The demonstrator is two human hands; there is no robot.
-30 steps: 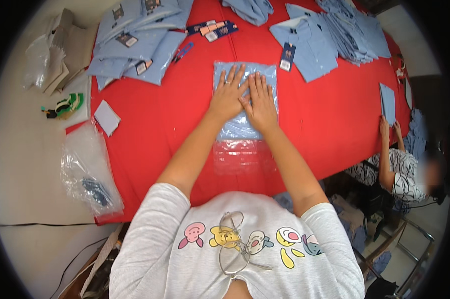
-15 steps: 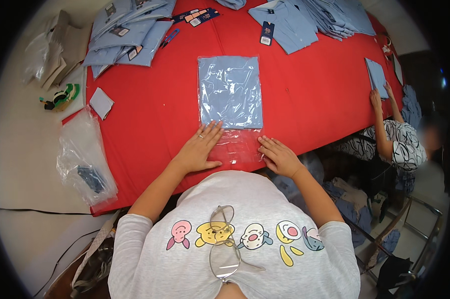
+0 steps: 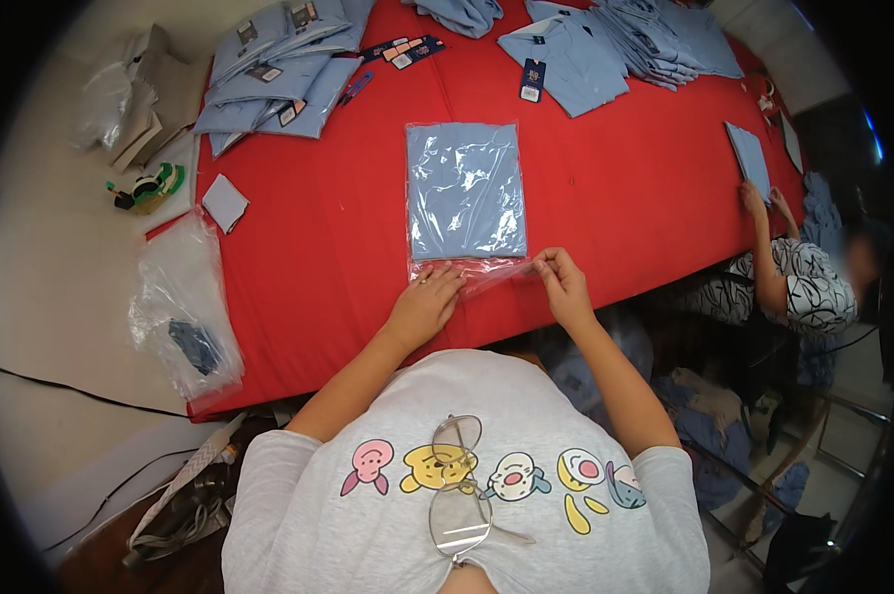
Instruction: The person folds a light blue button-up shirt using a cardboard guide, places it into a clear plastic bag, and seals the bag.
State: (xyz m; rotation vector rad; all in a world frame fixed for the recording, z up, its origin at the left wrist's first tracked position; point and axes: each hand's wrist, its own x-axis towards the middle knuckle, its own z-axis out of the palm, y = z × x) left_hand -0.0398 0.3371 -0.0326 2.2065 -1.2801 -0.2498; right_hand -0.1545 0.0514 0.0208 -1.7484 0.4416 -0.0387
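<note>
A folded light blue garment [image 3: 467, 190] lies flat inside a clear plastic bag at the middle of the red table. The bag's loose flap [image 3: 493, 278] reaches past the garment toward me. My left hand [image 3: 426, 305] rests flat on the left part of that flap, fingers stretched out. Thumb and fingers of my right hand [image 3: 564, 287] pinch the flap's right end and hold it slightly raised, so the plastic stretches slanting between both hands.
Bagged blue garments [image 3: 279, 79] are piled at the far left, beside dark tags [image 3: 407, 49] and a small blue tool [image 3: 358, 87]. Unbagged blue shirts [image 3: 565, 59] lie at the far right. Clear bags [image 3: 185, 297] hang over the left edge. A co-worker [image 3: 803, 277] handles a blue piece at right.
My right hand has gone from lying on the flap to pinching its right end and lifting it. My left hand has slid slightly lower on the plastic.
</note>
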